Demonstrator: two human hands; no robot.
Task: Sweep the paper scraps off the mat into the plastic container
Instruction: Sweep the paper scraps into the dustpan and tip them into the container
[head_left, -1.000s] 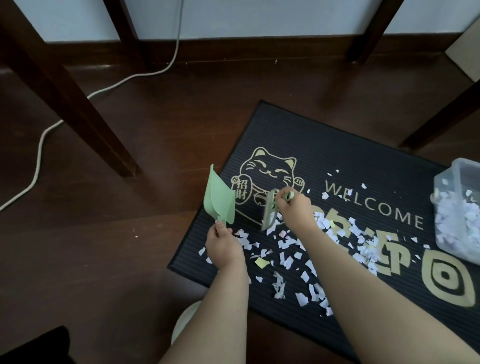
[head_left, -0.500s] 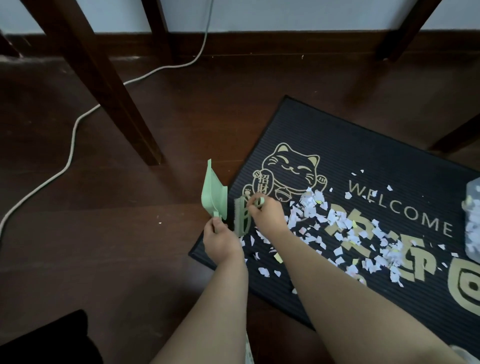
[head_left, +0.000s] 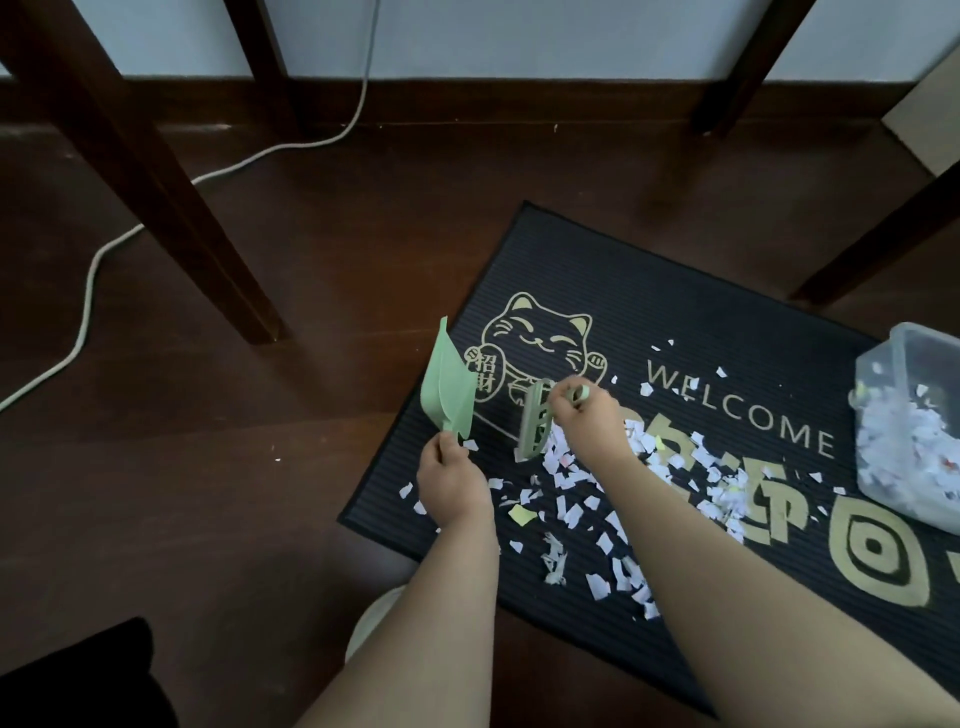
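- Littering the near half of the mat (head_left: 675, 312), paper scraps (head_left: 571, 499) are lying loose.
- Left hand (head_left: 452, 486) is gripping the handle of the green dustpan (head_left: 449, 387).
- Right hand (head_left: 584, 418) is pinching the brush (head_left: 537, 426) at the scraps.
- Plastic container (head_left: 914, 415) is sitting part-filled at the mat's right end.

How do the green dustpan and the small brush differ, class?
The dustpan is a broad scoop, tilted up at the left edge of the mat; the brush is narrow, set against the paper scraps. The left hand grips the dustpan, the right hand the brush. Both are pale green.
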